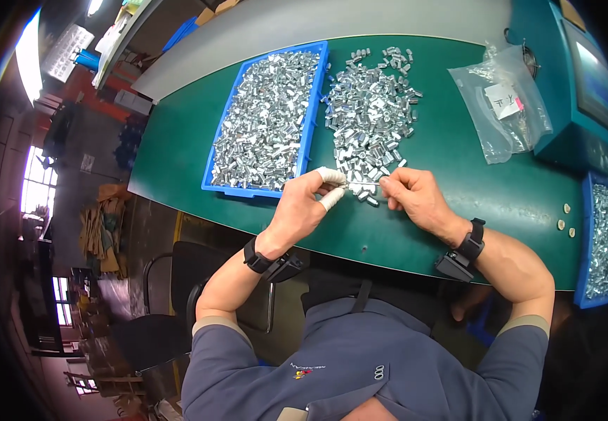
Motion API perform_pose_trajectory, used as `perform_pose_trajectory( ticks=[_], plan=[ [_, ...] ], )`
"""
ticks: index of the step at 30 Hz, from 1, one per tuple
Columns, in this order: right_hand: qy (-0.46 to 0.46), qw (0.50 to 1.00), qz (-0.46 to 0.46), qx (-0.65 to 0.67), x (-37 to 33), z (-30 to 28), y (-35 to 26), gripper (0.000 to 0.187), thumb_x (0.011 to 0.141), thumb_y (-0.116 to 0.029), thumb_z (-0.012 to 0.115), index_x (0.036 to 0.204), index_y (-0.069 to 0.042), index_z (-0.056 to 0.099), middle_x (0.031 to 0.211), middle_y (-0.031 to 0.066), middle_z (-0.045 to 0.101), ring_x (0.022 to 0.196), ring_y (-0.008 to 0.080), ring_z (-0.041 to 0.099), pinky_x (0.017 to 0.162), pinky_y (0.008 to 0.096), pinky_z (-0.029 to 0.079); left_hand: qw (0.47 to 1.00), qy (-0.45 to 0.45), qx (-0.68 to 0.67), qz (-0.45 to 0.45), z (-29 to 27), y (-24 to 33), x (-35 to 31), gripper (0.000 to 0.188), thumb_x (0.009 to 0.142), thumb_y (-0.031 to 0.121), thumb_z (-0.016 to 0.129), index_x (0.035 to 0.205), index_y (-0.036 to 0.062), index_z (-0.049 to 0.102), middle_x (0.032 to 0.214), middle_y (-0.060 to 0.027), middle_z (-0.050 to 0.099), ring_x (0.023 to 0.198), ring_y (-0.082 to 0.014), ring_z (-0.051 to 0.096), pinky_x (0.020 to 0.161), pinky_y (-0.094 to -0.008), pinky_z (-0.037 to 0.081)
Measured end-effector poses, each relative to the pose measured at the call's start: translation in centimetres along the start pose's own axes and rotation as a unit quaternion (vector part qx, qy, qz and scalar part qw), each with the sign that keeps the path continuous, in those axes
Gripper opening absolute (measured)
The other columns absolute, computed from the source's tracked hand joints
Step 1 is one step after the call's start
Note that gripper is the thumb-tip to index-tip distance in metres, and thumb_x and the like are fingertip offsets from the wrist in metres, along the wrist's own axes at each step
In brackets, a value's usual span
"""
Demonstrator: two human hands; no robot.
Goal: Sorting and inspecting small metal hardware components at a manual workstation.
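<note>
Above the near end of a loose pile of small silvery metal parts (371,116), my two hands face each other. A thin metal rod (365,184) spans the gap between them. My right hand (420,202) pinches its right end between thumb and forefinger. At the other end, my left hand (300,203) is closed in a pinch, with white coverings on its thumb and forefinger. Whatever small piece sits in those left fingertips is too small to make out. Beside the pile, left of it, stands a blue tray (309,133) heaped with similar metal parts.
A clear plastic bag (483,137) with a white label lies at the back right, beside a teal machine (539,63) with a screen. Another blue tray (584,263) of shiny parts stands far right, near several small round pieces (561,224). A black chair (195,270) is at the left.
</note>
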State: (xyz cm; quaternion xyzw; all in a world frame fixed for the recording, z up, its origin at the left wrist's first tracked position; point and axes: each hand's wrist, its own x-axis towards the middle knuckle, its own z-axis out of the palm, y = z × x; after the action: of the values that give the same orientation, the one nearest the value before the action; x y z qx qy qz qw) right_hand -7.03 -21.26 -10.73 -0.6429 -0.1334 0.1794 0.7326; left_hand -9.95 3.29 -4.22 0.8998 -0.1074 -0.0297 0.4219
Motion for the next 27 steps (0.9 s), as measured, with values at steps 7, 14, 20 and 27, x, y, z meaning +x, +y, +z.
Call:
perform_pose_trajectory(
  ticks=[7,14,20,27],
  plan=[
    [-0.003,1.0,0.007,-0.025,-0.1,0.1,-0.5,0.03,0.102,-0.025,0.065,0.082,-0.003,0.068,0.066,-0.001,0.064,0.061,0.0042,0.052,0.056,0.0251,0.04,1.0,0.008,-0.003,0.001,0.4,-0.8,0.4,0.022,0.091,0.005,0.077,0.112,0.0009,0.072,0.097,-0.0068,0.076,0.085,-0.0133,0.071,0.08,-0.0289,0.058],
    [-0.009,0.997,0.014,-0.071,-0.4,0.0,-1.0,0.027,0.101,-0.023,0.067,0.085,-0.002,0.068,0.071,-0.0013,0.065,0.064,0.0045,0.054,0.057,0.0237,0.041,0.998,-0.026,0.039,0.041,0.8,0.2,0.5,0.02,0.09,0.004,0.077,0.109,0.0024,0.073,0.094,-0.0066,0.074,0.079,-0.013,0.068,0.075,-0.0292,0.056],
    [0.022,0.998,-0.043,-0.034,-0.2,0.4,0.5,0.025,0.099,-0.021,0.069,0.087,0.0,0.071,0.065,-0.0004,0.065,0.06,0.0059,0.054,0.055,0.0267,0.043,0.992,-0.01,0.072,0.099,1.1,0.1,0.9,0.021,0.087,0.001,0.078,0.108,0.0047,0.074,0.089,-0.0075,0.069,0.078,-0.0186,0.068,0.071,-0.0316,0.054],
    [-0.006,0.994,-0.007,-0.106,-0.4,0.4,-0.6,0.027,0.102,-0.021,0.065,0.086,-0.001,0.071,0.068,0.0002,0.065,0.062,0.006,0.056,0.057,0.0252,0.044,0.971,0.015,0.11,0.21,2.2,0.6,1.2,0.019,0.084,0.003,0.079,0.102,0.0071,0.074,0.088,-0.0093,0.068,0.081,-0.0298,0.066,0.07,-0.0396,0.052]
  ],
)
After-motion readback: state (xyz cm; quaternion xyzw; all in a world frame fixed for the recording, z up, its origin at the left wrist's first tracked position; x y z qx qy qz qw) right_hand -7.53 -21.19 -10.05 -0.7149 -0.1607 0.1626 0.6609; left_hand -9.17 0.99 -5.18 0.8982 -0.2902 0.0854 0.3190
